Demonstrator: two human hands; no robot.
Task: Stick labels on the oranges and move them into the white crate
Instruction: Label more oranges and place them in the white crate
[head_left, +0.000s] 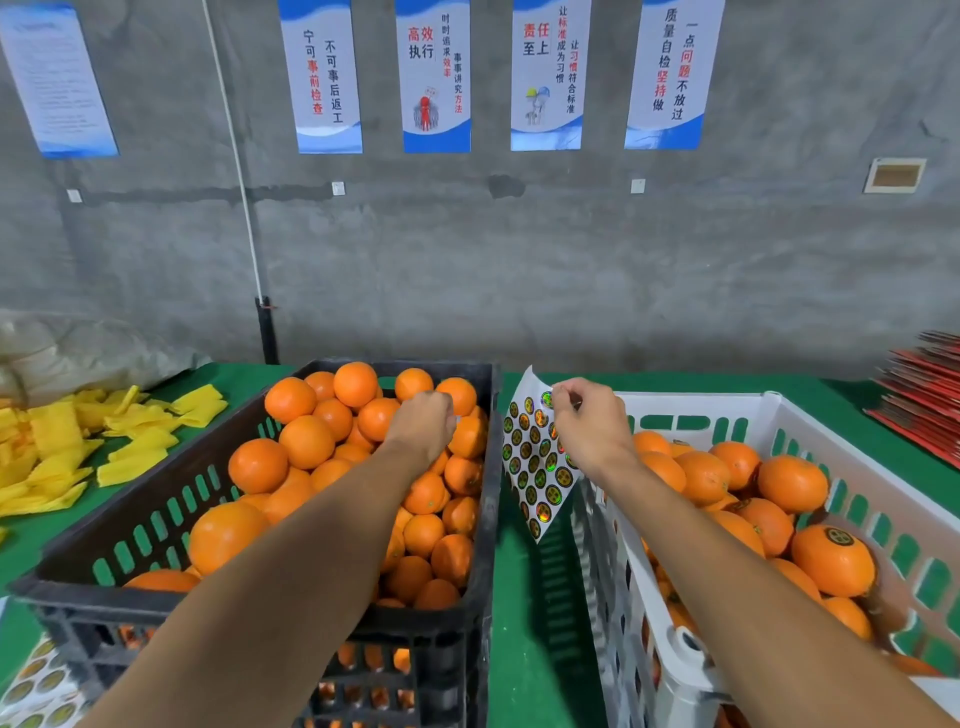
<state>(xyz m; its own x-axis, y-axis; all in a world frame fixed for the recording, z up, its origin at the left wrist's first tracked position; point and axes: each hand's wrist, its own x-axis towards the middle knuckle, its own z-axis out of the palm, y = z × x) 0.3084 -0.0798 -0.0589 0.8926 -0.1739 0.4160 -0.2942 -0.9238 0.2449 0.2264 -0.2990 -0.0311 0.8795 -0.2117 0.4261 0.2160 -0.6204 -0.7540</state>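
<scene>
A black crate (156, 608) on the left is heaped with bare oranges (306, 441). My left hand (423, 423) reaches over its far right corner, knuckles up, fingers curled down onto an orange (467, 436); the fingertips are hidden, so I cannot tell whether it grips. My right hand (589, 421) pinches the top of a label sheet (535, 467) with several round dark stickers, which hangs between the two crates. The white crate (691, 402) on the right holds several oranges, one showing a label (834, 558).
Both crates stand on a green table (524, 623) against a concrete wall. Yellow foam wrappers (135, 441) lie at the left beside a pale sack (78, 348). A stack of red sheets (919, 400) sits at the right edge. Another sticker sheet (36, 686) lies bottom left.
</scene>
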